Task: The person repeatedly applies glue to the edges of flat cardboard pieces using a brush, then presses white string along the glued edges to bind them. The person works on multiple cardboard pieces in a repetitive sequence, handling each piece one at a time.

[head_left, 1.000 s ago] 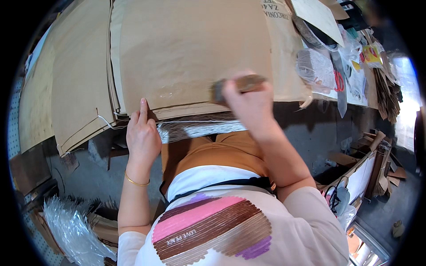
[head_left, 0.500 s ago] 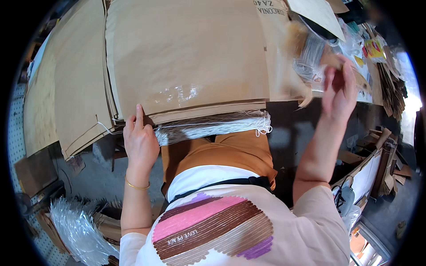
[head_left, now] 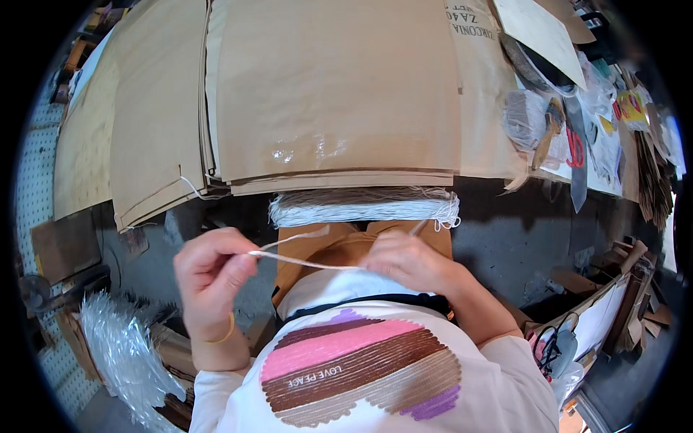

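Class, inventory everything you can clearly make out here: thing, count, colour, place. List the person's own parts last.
White cord: at least one, white, stretched between both hands
Cord bundle: one, white, centre
Brown paper sheets: many, uncountable, brown, upper middle and left
Brush: one, brown, upper right
Red looped handle: one, red, right of the brush
Pointed strip: one, grey, beside that handle
Packet: one, mainly yellow, far right
Plastic strips: many, clear, lower left
Trousers: one pair, orange-brown, below the bundle
Bracelet: one, gold, left wrist
Left hand: one, bare, pinching the cord
Right hand: one, bare, closed on the cord
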`<state>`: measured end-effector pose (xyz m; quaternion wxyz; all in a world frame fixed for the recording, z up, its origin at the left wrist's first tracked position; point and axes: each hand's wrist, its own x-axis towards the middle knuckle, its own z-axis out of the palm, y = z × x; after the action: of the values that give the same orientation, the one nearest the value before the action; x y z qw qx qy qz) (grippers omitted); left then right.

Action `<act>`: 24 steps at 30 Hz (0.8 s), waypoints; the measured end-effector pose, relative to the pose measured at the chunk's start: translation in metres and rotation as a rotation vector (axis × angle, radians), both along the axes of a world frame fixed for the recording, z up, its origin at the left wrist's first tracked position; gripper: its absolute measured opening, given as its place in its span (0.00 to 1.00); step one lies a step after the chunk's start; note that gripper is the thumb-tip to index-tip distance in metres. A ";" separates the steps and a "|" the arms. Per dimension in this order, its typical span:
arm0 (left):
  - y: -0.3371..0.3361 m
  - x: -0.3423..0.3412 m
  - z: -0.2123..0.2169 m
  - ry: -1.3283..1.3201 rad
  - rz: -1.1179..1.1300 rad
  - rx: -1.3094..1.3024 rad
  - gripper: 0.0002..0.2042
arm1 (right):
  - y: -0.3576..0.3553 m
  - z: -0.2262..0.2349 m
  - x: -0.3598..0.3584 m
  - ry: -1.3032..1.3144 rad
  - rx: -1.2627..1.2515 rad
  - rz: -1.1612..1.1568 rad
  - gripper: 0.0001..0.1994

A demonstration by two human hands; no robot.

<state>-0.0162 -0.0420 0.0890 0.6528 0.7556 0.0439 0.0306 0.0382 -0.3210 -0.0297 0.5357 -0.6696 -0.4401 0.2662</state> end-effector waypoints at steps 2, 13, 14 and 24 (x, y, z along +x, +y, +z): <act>0.020 0.002 0.013 -0.080 -0.029 0.460 0.02 | -0.017 0.019 0.008 0.098 0.043 -0.222 0.07; 0.077 0.080 -0.115 -0.125 -0.033 0.726 0.03 | -0.048 0.009 0.110 0.080 -0.392 -0.825 0.03; 0.074 0.080 -0.117 -0.120 -0.004 0.739 0.03 | -0.048 -0.001 0.110 0.063 -0.431 -0.840 0.03; 0.064 0.072 -0.120 -0.367 0.062 0.993 0.06 | -0.056 0.000 0.112 0.346 -0.223 -0.852 0.08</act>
<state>0.0555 0.0221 -0.0307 0.2123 0.9543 -0.0686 0.1987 0.1498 -0.3770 -0.0300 0.5876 -0.7897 0.0009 0.1761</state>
